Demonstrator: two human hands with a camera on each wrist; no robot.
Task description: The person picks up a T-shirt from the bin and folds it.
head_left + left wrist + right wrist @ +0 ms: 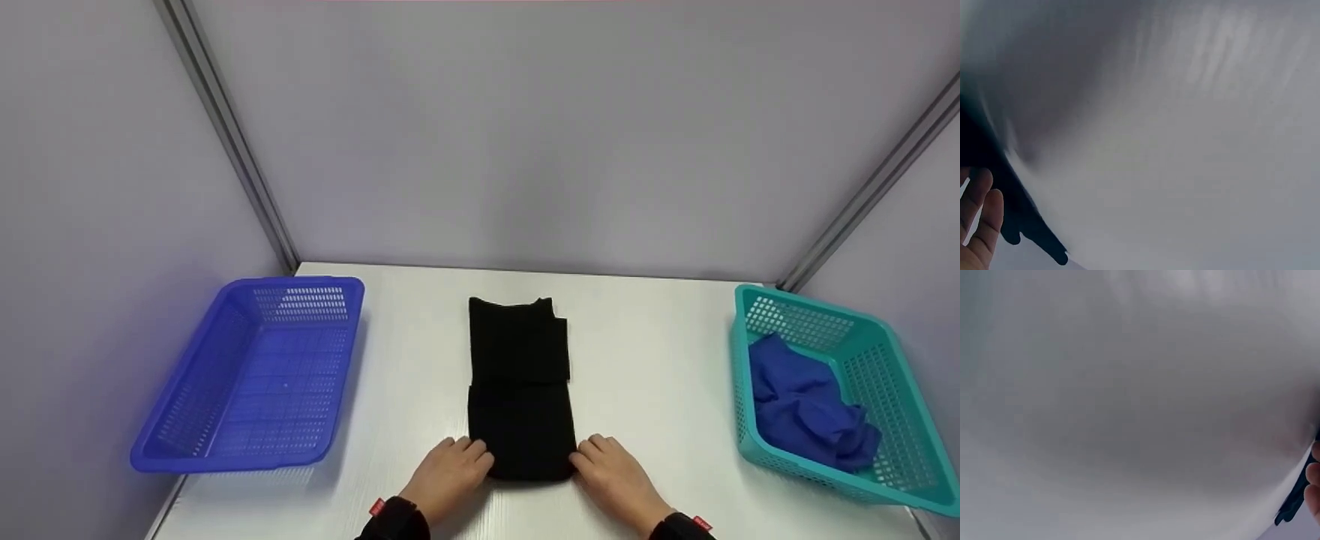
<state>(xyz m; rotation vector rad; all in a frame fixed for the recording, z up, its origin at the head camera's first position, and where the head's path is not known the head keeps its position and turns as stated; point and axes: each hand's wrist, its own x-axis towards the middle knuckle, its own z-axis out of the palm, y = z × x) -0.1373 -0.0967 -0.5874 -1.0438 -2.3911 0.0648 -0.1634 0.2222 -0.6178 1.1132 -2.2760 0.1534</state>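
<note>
A black folded garment (521, 424) lies lengthwise on the white table in the head view, its near part doubled over the far part. At its near left corner, my left hand (450, 471) pinches the edge with bent fingers. The right hand (613, 474) does the same at the near right corner. In the left wrist view, fingers (991, 222) show against the dark cloth at the lower left. Only fingertips (1313, 492) and a strip of black cloth appear at the right border of the right wrist view. Both thumbs are mostly hidden.
A blue plastic basket (345, 375) stands on the left of the white table (652, 360). On the right, a teal basket (817, 476) contains a crumpled blue cloth (810, 405). Grey panels (525, 135) enclose the back and sides.
</note>
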